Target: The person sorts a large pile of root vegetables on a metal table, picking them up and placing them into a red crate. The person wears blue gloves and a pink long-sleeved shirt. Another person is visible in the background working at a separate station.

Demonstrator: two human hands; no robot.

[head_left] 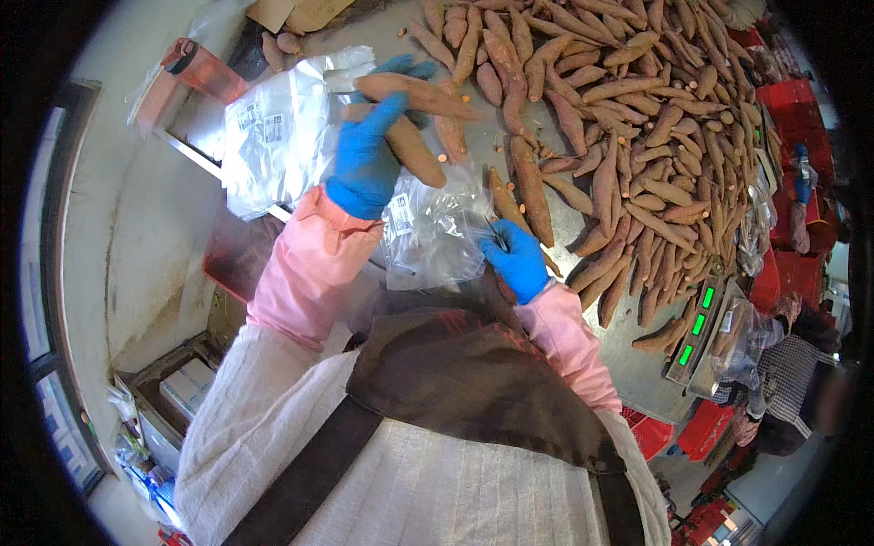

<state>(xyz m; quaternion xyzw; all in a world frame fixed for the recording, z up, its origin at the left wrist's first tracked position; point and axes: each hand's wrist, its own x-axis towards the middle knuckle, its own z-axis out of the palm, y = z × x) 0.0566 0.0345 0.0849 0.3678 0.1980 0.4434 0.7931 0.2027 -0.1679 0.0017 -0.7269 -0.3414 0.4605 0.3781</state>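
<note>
My left hand [372, 160], in a blue glove, grips two long sweet potatoes: one [420, 95] lies along the fingertips, the other [413, 151] sits lower beside the palm. Beneath them, in front of my body, is a clear plastic bag [444, 239] with a printed label. In its blue glove, my right hand [519, 259] is closed around a small dark tool, perhaps a blade or scissors, at the bag's right edge. More sweet potatoes [529, 188] lie just beyond that hand. A stack of clear bags [266, 143] with labels rests left of my left hand.
A large heap of sweet potatoes [635, 123] covers the metal table [621, 362]. At the right stands a scale [696, 327] with green displays, near a co-worker [778, 368]. A red-tinted bottle [205, 72] lies at the upper left. Red crates [792, 116] stand at the far right.
</note>
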